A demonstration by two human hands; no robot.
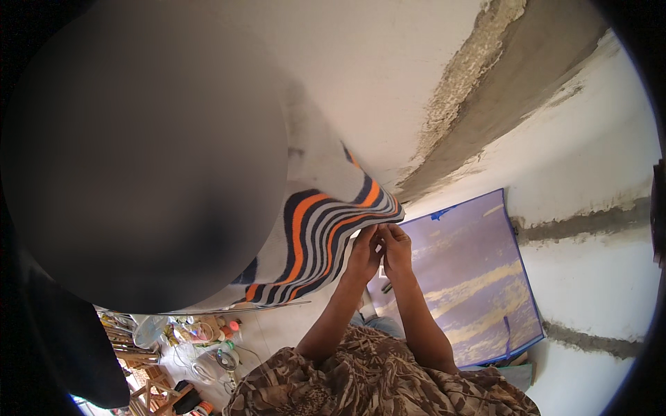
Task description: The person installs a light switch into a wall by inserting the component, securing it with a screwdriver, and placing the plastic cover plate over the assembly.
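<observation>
A grey cloth (322, 232) with wavy orange and dark stripes hangs in front of me and to the left. At its lower right corner, my left hand (362, 256) and my right hand (396, 248) meet side by side. Both are raised with fingers pinched together on the cloth's edge. The fingertips partly hide the spot they grip. Much of the cloth on the left is covered by a large, dark, blurred round shape (139, 159).
A purple and yellow panel (465, 277) with blue edging stands behind my right arm, by a white wall (583, 277) with rough grey cement strips. At lower left, a fan-like object (225, 358), wooden pieces (149, 395) and mixed clutter lie on the tiled floor (277, 333).
</observation>
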